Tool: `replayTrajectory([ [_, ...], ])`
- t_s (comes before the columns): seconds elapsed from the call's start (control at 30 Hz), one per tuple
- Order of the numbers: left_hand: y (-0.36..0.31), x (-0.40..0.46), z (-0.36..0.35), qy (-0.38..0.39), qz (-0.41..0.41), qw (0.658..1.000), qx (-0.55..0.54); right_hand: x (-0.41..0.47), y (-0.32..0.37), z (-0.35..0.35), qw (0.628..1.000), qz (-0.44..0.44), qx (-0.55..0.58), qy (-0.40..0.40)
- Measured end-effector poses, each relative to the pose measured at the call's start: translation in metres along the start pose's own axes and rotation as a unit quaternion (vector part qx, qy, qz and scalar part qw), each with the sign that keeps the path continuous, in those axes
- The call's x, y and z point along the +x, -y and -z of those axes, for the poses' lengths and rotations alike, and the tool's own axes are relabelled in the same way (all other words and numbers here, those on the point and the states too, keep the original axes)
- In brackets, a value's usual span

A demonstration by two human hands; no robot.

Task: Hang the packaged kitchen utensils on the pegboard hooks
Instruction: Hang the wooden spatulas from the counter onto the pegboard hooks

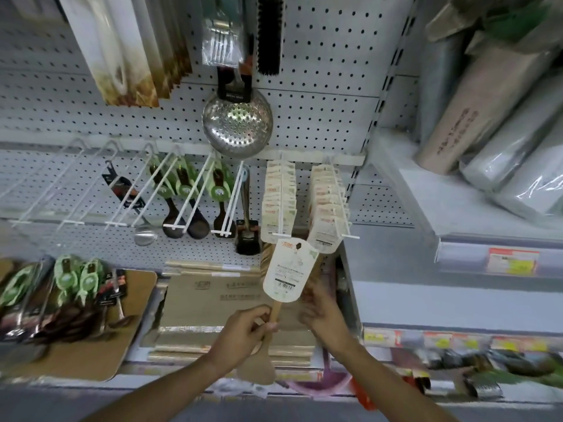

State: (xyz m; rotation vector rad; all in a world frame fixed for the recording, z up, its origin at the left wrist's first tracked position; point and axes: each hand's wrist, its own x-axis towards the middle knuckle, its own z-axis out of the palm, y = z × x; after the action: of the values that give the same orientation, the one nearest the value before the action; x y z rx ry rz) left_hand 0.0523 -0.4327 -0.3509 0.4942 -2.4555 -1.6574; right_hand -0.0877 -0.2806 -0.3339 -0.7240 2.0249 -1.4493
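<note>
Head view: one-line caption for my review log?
Left hand grips a carded wooden spatula, lifting it toward a full pegboard hook; right hand hovers beside.

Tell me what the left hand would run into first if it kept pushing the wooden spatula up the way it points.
Probably the tip of the white double-wire peg hook, already full of cream-carded spatulas. The left hand grips the wooden spatula, whose cream card tops out right below it. Depth is unclear.

The pegboard (320, 56) was white with rows of dark holes. The skimmer (237, 124) at top centre was shiny silver, all perforated. The spatula's card (288, 269) was cream with a black barcode, its handle (274, 315) pale wood. Green-carded spoons (76, 278) sat lower left.
</note>
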Motion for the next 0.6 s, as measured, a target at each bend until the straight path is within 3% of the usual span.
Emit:
replayTrajectory([
  [0.1,0.000,0.000,-0.006,-0.014,0.004,1.000,0.014,0.000,0.008,-0.010,0.997,0.027,0.052,0.058],
  [0.2,0.002,-0.001,-0.011,-0.023,0.018,1.000,0.006,0.007,0.011,-0.016,0.997,0.057,0.029,0.034],
  [0.6,0.013,-0.007,-0.015,-0.045,0.070,0.996,-0.022,0.028,0.028,-0.025,0.996,0.014,0.082,0.037],
])
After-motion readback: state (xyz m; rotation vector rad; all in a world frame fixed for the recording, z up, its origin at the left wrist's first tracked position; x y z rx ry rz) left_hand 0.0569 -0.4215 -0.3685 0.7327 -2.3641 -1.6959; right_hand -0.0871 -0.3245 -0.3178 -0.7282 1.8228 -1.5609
